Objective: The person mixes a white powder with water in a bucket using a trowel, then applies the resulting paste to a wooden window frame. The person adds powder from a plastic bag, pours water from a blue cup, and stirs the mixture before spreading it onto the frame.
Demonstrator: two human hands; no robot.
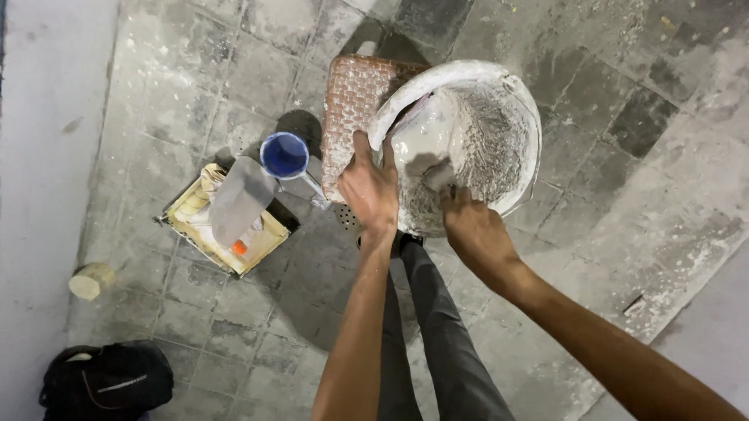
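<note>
Looking down past 2 bare arms at a dusty tiled floor [220, 75].

Left hand [369, 188]: gripping the near rim of the bucket [516, 106], thumb up over the edge, fingers curling out of sight behind it. Bucket tilting toward the hand, mouth open to the camera, white paste [426, 142] coating its inner wall just right of the thumb.

Right hand [473, 229]: reaching into the bucket's lower lip, fingertips sinking into the paste, closed around something grey and small there; too smeared to tell what. Bucket lying directly ahead of this hand, touching it, its far rim well beyond the knuckles.

Woven pad [350, 112]: standing just left of the left hand, pressing against the bucket's side.

Blue cup [285, 155]: sitting farther left of the left hand, near but apart.

Tray [194, 229]: resting beyond the cup, left again, holding a grey trowel blade [240, 200] and rags.

Roll of tape [90, 281]: lying well left, by the wall.

Black bag [107, 390]: slumping far left and nearer than both hands.

Dark trouser legs [433, 333]: showing between the 2 forearms, below the bucket.
</note>
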